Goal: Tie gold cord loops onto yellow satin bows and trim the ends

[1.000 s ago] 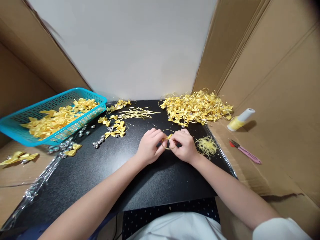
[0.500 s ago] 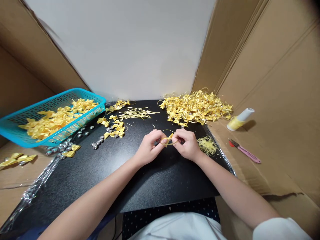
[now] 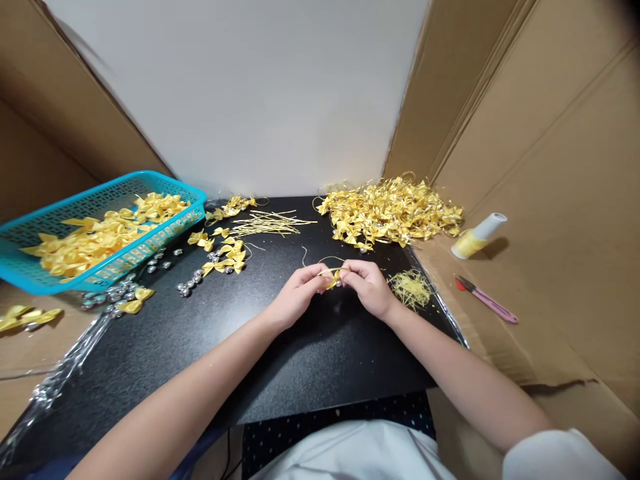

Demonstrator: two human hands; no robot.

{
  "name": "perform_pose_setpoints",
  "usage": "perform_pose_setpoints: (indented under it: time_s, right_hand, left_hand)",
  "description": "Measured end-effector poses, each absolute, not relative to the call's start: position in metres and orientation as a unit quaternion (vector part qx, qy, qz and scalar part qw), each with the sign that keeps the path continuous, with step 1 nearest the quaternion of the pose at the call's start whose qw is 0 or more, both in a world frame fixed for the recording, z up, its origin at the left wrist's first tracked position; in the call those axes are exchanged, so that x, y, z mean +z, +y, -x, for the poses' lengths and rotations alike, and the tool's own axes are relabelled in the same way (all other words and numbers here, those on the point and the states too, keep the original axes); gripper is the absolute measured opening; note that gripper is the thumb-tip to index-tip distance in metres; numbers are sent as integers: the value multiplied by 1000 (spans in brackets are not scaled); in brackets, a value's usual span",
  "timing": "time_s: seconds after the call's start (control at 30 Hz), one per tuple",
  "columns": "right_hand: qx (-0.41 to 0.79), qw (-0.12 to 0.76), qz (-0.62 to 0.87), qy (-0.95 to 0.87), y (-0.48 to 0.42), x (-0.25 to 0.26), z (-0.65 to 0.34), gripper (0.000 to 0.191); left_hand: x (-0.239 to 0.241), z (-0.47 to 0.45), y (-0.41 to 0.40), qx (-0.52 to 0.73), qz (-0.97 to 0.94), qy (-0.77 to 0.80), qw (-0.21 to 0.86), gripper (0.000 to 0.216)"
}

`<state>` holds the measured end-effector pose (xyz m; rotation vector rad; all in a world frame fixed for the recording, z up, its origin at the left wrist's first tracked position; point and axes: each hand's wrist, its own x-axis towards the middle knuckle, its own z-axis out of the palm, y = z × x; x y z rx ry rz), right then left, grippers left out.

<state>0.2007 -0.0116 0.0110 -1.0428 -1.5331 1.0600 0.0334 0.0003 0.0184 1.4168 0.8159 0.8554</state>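
Over the middle of the black table (image 3: 240, 373), my left hand (image 3: 303, 293) and my right hand (image 3: 367, 287) meet around a small yellow ribbon bow (image 3: 334, 280). A thin gold cord (image 3: 333, 259) loops above the bow and runs between my fingers. Both hands are closed in a pinch, the left on the cord and bow's left side, the right on its right side. A silvery bell seems to hang just under the bow, though fingers partly cover it. Exactly which strand each fingertip grips is hidden.
A turquoise basket (image 3: 195, 200) of yellow bows stands left, with silver bells (image 3: 187, 288) near it. Cut cords (image 3: 273, 223) lie behind my hands. At back right is a heap of finished bows (image 3: 395, 210); nearby are cord scraps (image 3: 413, 288), a spool (image 3: 477, 237) and a pink cutter (image 3: 493, 305).
The bow has turned and dropped lower between my fingers, and the cord now arches over its top. My hands stay close together; the whole view has shifted slightly.
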Motion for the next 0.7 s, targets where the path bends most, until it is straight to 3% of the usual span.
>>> perform_pose_setpoints:
  time_s: [0.13, 0.3, 0.43, 0.53, 0.6, 0.7]
  right_hand:
    - [449, 485, 435, -611, -7, 12, -196, 27]
    - [417, 379, 491, -664, -23, 26, -225, 15]
    - [118, 408, 668, -611, -68, 21, -306, 22]
    - [-99, 291, 750, -586, -103, 4, -374, 35]
    - [-137, 219, 774, -579, -117, -9, -404, 45]
    - [-140, 188, 779, -581, -126, -24, -425, 45]
  left_hand:
    - [16, -34, 0, 379, -584, 361, 620, 24]
    - [18, -35, -1, 364, -577, 426, 594, 22]
    - [19, -40, -2, 346, -550, 483, 587, 17]
    - [20, -45, -3, 351, -544, 500, 576, 16]
    - [21, -48, -4, 350, -545, 502, 573, 16]
    - [22, -53, -8, 346, -547, 498, 577, 16]
